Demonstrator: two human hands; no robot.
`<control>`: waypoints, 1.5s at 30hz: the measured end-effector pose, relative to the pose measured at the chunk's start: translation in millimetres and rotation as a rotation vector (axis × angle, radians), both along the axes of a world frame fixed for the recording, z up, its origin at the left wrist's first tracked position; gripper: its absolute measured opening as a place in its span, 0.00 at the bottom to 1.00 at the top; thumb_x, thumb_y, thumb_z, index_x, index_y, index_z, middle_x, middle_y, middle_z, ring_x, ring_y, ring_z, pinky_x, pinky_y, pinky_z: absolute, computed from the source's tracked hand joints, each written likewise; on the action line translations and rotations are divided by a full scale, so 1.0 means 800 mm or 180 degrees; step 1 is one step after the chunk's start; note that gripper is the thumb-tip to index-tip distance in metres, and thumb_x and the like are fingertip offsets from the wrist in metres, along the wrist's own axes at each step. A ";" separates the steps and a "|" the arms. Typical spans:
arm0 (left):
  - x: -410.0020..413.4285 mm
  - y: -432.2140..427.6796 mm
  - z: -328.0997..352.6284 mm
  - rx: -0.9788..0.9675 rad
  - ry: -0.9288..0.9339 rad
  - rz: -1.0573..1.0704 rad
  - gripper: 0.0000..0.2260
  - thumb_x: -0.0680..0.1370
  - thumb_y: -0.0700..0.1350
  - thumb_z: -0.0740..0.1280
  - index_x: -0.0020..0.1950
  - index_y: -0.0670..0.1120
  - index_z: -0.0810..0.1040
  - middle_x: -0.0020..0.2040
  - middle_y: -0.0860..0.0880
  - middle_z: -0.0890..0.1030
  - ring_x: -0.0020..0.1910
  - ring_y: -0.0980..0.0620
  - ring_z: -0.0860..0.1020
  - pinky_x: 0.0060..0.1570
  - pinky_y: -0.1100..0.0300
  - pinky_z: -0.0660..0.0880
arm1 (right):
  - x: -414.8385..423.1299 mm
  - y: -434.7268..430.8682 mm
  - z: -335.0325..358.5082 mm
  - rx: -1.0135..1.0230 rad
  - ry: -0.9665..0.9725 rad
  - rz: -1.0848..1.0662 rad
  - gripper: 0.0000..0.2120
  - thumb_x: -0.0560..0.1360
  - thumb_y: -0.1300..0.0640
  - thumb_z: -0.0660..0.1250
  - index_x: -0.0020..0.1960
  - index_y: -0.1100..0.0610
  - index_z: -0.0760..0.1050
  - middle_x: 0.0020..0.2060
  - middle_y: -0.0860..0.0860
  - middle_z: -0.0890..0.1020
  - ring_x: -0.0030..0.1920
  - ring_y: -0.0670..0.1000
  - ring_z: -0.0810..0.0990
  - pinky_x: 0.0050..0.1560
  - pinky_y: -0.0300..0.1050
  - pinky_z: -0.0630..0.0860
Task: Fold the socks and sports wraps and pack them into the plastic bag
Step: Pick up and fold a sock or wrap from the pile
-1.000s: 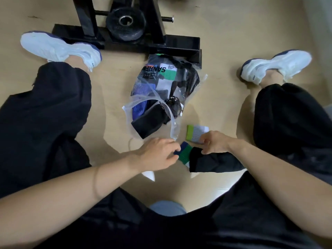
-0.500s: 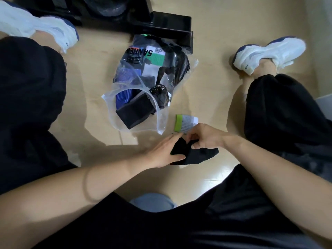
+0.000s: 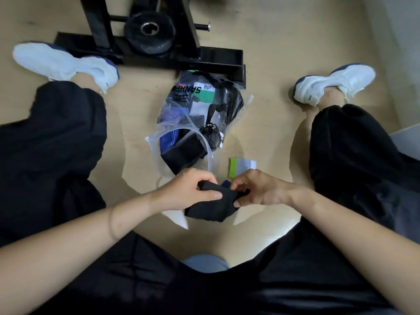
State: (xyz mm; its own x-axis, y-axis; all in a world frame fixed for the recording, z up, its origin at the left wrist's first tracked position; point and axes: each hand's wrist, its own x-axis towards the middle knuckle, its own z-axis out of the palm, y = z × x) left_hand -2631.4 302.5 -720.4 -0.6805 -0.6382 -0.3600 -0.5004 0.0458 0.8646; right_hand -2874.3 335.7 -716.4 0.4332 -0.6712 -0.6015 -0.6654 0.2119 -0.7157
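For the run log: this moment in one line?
step: folding black sock | left hand: grips it | right hand: pinches it | plastic bag: open, partly filled | green-white piece: on floor

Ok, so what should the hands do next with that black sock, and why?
Probably carry the black sock forward into the open mouth of the plastic bag. The left hand and right hand both grip the sock, which looks folded into a bundle. The bag's mouth gapes just beyond the left hand and already holds other items.

matt black cloth sock, glossy clear plastic bag, smooth wood floor
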 end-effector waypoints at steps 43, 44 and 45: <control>0.032 -0.007 0.058 -0.0614 -0.0682 0.0941 0.24 0.64 0.63 0.73 0.58 0.57 0.79 0.50 0.59 0.81 0.52 0.63 0.79 0.56 0.59 0.76 | 0.027 0.038 0.096 -0.0725 -0.1460 -0.2609 0.05 0.78 0.62 0.68 0.50 0.61 0.83 0.38 0.54 0.83 0.38 0.47 0.79 0.40 0.38 0.76; 0.032 -0.007 0.058 -0.0745 -0.0466 0.0931 0.25 0.66 0.61 0.75 0.61 0.57 0.78 0.56 0.60 0.80 0.58 0.62 0.77 0.60 0.58 0.75 | 0.022 0.037 0.099 -0.0640 -0.1525 -0.2439 0.06 0.77 0.60 0.69 0.50 0.60 0.83 0.38 0.53 0.83 0.38 0.48 0.79 0.40 0.38 0.76; 0.030 -0.006 0.060 -0.0784 -0.0189 0.0851 0.27 0.68 0.57 0.77 0.66 0.57 0.76 0.61 0.60 0.78 0.62 0.62 0.75 0.64 0.59 0.74 | 0.018 0.036 0.100 -0.0597 -0.1569 -0.2251 0.06 0.76 0.58 0.69 0.50 0.59 0.83 0.39 0.54 0.83 0.39 0.48 0.80 0.41 0.38 0.76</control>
